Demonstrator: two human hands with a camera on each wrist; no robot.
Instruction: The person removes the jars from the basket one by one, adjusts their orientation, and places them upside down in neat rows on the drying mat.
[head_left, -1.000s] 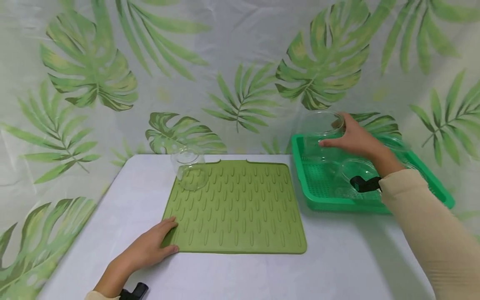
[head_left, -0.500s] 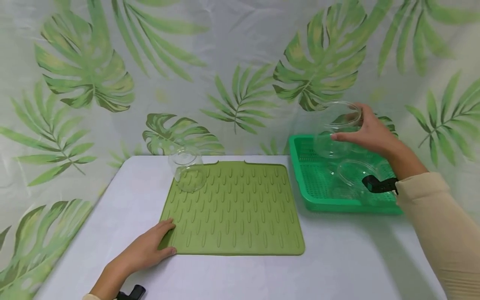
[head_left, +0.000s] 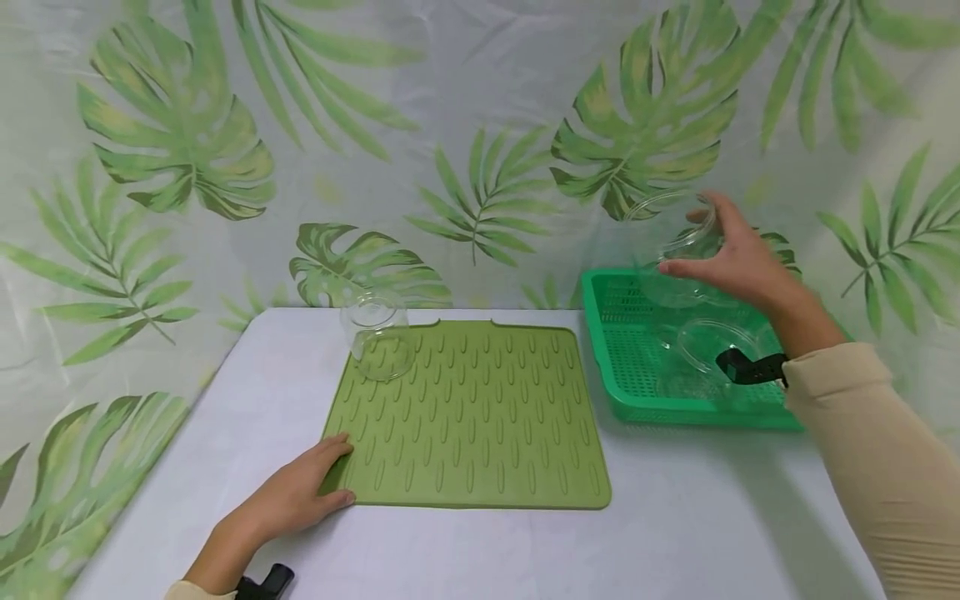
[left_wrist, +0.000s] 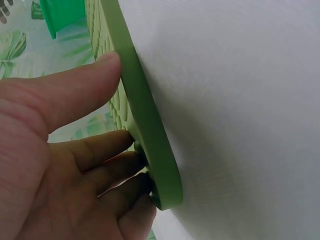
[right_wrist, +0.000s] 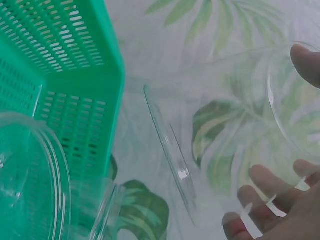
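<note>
My right hand (head_left: 742, 258) grips a clear, wide-mouthed cup (head_left: 656, 258) over the back of the green basket (head_left: 630, 404), thumb on the near side. In the right wrist view the same transparent cup (right_wrist: 225, 115) shows its thick rim, with the fingers (right_wrist: 270, 182) spread along its side. My left hand (head_left: 292, 496) rests on the front left corner of the olive-green ribbed mat (head_left: 472, 417). The left wrist view shows its thumb (left_wrist: 102, 77) against the front edge and its fingertips at the side edge. Another clear cup (head_left: 382, 362) stands upside down on the mat's back left corner.
Several more clear cups (head_left: 712, 350) lie in the basket, partly behind my right forearm. The mat and the basket sit on a white-covered table (head_left: 480, 550). A leaf-patterned curtain (head_left: 495, 100) hangs behind the table.
The right hand has lifted the cup higher and a little to the right, and the cup now tilts. The left hand, the mat and the cup on it have stayed in place.
</note>
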